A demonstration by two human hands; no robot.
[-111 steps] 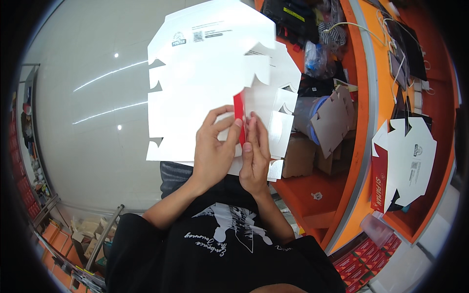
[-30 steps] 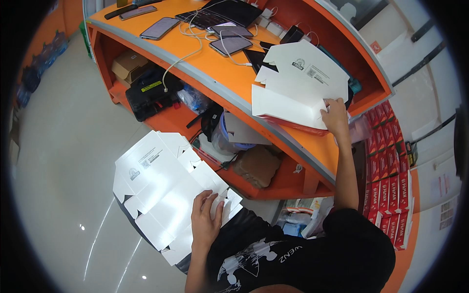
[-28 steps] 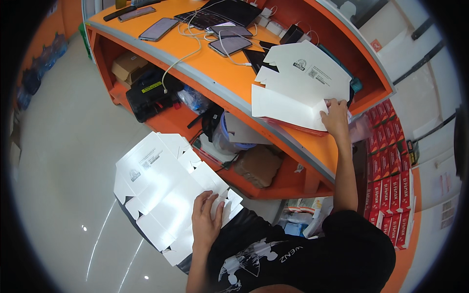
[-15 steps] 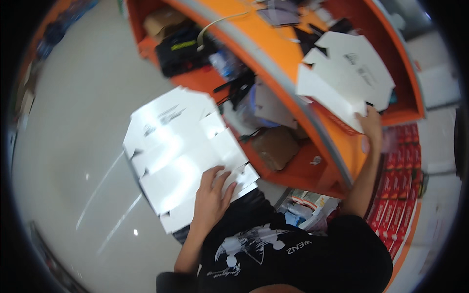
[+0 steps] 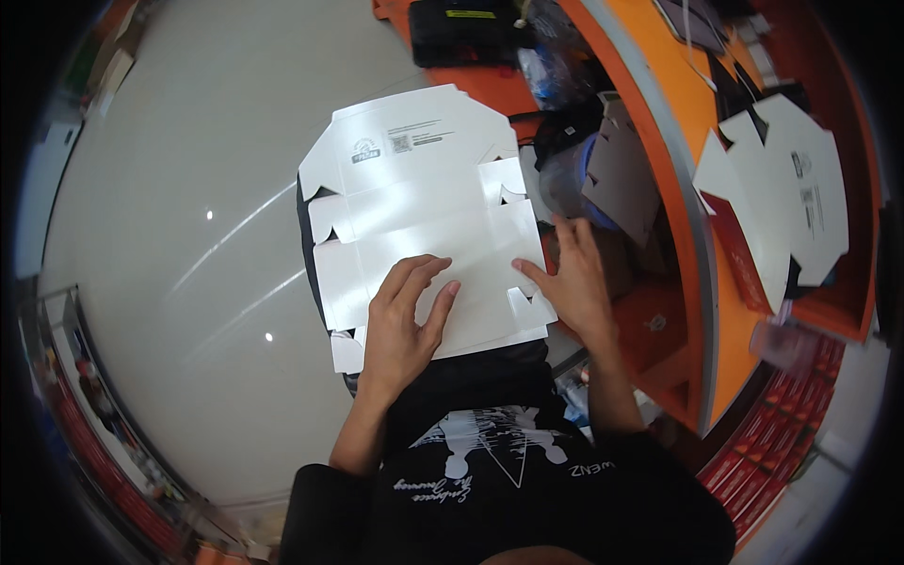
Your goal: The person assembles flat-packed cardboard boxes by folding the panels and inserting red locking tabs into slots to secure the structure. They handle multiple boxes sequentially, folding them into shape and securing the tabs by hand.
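At far left, a metal-framed shelf unit (image 5: 58, 292) with red packages (image 5: 104, 480) inside, blurred and bent by the lens. Next, pale grey floor (image 5: 226, 141) with streaks of reflected light. Then, flat across the lap, a white cardboard sheet (image 5: 414, 226), notched along both sides and printed in grey near its far edge; cannot tell whether single or stacked. Over its near left part, the left hand (image 5: 405, 330), fingers gently curved, thumb apart. Grips nothing; cannot tell whether fingertips touch the surface.

Farther off, on the orange lower shelf of a counter, a closed black case (image 5: 466, 33); just right of it, clear plastic bags (image 5: 546, 75), contents too unclear to tell. At the sheet's right edge, the right hand (image 5: 579, 282), well open, fingers extended past the edge, thumb close to it. Holds nothing visible. Beyond, a blue-rimmed bucket (image 5: 565, 184), mostly hidden, with notched grey cardboard (image 5: 626, 174) against its right side.

Rightward, the orange counter (image 5: 650, 113), bearing a partly folded carton (image 5: 800, 188), white inside, red outside, open and unfilled. By the counter's near end, a clear plastic tub (image 5: 791, 344); below, rows of red boxes (image 5: 786, 424).
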